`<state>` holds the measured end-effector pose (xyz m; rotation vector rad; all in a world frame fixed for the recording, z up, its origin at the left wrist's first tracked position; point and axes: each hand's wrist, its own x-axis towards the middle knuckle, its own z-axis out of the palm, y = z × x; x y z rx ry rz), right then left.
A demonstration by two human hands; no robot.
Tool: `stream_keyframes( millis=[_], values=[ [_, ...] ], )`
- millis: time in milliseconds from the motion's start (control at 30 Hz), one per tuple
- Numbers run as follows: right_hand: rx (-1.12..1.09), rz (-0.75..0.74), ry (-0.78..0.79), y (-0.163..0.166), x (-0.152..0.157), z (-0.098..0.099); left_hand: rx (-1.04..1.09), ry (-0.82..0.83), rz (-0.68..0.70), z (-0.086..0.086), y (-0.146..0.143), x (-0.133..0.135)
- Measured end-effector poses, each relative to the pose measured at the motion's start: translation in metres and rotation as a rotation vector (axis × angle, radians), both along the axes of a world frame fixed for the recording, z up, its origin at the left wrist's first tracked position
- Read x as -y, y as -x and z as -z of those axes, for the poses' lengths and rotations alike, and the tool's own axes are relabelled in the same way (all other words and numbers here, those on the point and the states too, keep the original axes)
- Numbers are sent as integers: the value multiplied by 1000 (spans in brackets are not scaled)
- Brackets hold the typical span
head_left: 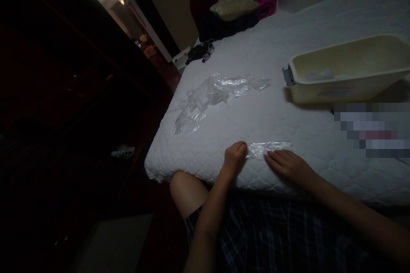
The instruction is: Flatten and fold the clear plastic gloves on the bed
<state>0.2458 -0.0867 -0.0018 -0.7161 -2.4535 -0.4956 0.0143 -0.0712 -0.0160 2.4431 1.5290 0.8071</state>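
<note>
A dim room, nearly black at left, surrounds a white quilted bed [278, 123]. On its near edge lies a flattened, shiny clear plastic strip [256, 150], partly covered. The left hand [235, 156] is closed around its left end; the right hand [288, 165] rests fingers outstretched on it, any grip unclear. The frame crops a cream plastic bin [346, 89], its contents indistinct; pixelation obscures the area below.

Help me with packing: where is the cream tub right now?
In the head view, the cream tub stands on the white bed at the right, beyond the person's right hand and to the right of the crumpled clear plastic.
</note>
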Motion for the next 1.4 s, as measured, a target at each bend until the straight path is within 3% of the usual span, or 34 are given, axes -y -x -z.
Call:
stream_keyframes(
  millis=[267,367,567,667,800,967,1233,1400],
  values=[
    [-121,-79,123,-6,-5,9,4,30,37,-12,4,4],
    [-127,-86,111,-5,-6,10,42,42,100,-21,6,10],
    [-117,-95,30,-3,-8,7,99,-147,140,-32,-5,26],
    [-116,-93,16,-5,-8,2,49,-114,168,-36,-11,29],
    [-119,-76,67,-8,-9,1,-72,8,198,-32,-11,26],
    [-184,-53,128,-10,-13,8,-78,7,263,-20,-3,25],
    [-186,-18,257,-9,-15,6,-212,-334,270,-7,-4,28],
    [-194,-54,288,-7,-17,4,-133,-385,107,-12,-21,31]
  ],
)
